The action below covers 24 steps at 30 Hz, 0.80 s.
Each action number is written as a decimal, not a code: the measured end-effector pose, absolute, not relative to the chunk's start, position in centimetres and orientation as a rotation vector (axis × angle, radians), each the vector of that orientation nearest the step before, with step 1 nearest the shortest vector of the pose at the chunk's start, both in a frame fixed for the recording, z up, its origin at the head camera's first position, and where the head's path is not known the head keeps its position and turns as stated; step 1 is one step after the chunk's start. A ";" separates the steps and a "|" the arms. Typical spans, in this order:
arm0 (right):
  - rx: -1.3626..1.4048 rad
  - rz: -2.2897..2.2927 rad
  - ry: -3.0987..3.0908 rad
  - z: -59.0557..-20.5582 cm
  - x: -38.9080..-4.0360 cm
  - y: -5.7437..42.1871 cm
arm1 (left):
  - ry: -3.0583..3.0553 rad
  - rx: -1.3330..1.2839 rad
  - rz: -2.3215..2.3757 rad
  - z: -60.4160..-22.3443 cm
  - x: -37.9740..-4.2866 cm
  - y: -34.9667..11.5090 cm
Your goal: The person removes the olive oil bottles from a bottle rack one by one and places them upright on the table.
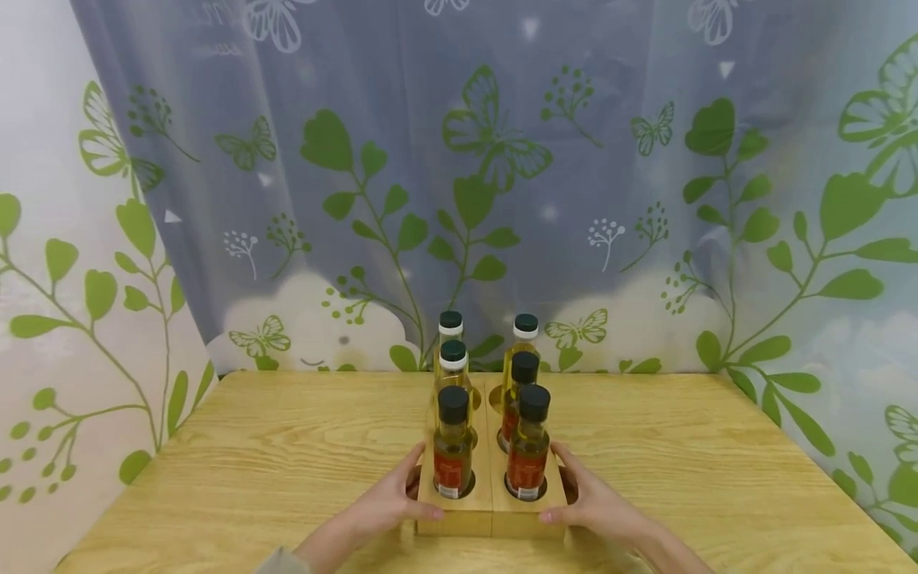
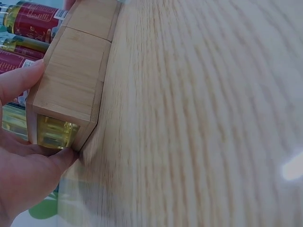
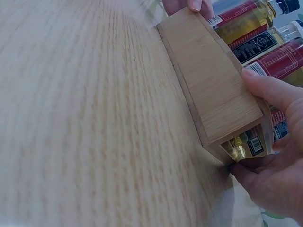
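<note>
Two light wooden bottle racks, the left rack (image 1: 453,524) and the right rack (image 1: 529,524), stand side by side with a seam between them. My left hand (image 1: 383,502) grips the left rack's near outer corner, thumb at the front and fingers along the open side. On the opposite corner, my right hand (image 1: 602,506) holds the right rack the same way. A black-capped bottle with a red label (image 1: 449,470) fills the left rack's front hole; a similar bottle (image 1: 527,470) is in the right one. Behind them stand a green-capped bottle (image 1: 453,363) and several more, all upright.
The racks stand on a wood-grain table (image 1: 287,446). A printed curtain (image 1: 402,159) with leaves and butterflies hangs behind the table's far edge, close to the rear bottles. A pale patterned sheet (image 1: 64,335) borders the left side.
</note>
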State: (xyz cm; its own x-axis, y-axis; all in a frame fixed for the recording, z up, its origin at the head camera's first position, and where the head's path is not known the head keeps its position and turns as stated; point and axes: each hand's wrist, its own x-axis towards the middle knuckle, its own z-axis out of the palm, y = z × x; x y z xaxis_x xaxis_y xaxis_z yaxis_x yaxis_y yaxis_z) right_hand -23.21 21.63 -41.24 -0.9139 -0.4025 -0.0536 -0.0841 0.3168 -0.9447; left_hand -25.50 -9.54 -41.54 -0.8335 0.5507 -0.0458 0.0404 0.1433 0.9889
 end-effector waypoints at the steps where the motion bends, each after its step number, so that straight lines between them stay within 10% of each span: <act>1: -0.434 -1.627 2.311 -41.2 -23.1 21.6 | 2.031 0.565 1.733 -41.5 -25.4 -9.6; 24: -0.487 -1.639 2.256 -41.4 -21.6 19.9 | 2.014 0.539 1.690 -41.2 -23.7 -11.5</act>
State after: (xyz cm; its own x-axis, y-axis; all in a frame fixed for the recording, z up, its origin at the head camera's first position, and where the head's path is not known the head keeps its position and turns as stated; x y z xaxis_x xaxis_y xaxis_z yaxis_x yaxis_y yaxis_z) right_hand -21.64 19.94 -41.36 -0.8942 -0.4448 -0.0497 -0.0902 0.2878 -0.9534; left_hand -23.75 -11.50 -41.23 -0.8206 0.5642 -0.0915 0.0079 0.1713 0.9852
